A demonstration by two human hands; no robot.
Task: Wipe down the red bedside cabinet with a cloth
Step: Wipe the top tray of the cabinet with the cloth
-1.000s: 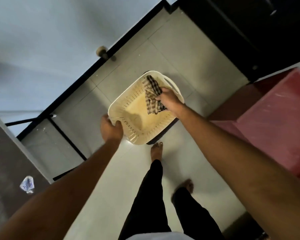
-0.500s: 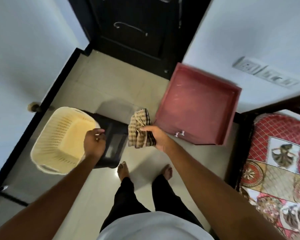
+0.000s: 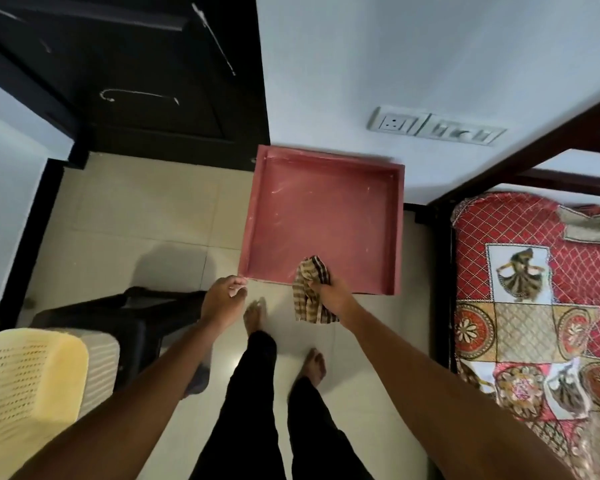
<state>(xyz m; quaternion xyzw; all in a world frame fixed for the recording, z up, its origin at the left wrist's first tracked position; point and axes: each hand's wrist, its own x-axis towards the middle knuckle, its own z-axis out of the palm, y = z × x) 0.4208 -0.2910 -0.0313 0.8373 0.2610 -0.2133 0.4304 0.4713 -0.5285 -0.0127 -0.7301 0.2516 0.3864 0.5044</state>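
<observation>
Head view shows the right hand (image 3: 329, 294) clenched around a checked cloth (image 3: 310, 292) hanging below its fingers, the left hand (image 3: 224, 297) loosely curled and empty beside it, and the red bedside cabinet (image 3: 326, 216) just beyond both fingertips.

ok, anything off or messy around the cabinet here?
The red cabinet top carries pale dusty smears and scuffs, mostly near the back edge and corners. The right hand holds the checked cloth at its front edge; the left hand is by the front left corner. Nothing looks spilled or broken.
</observation>
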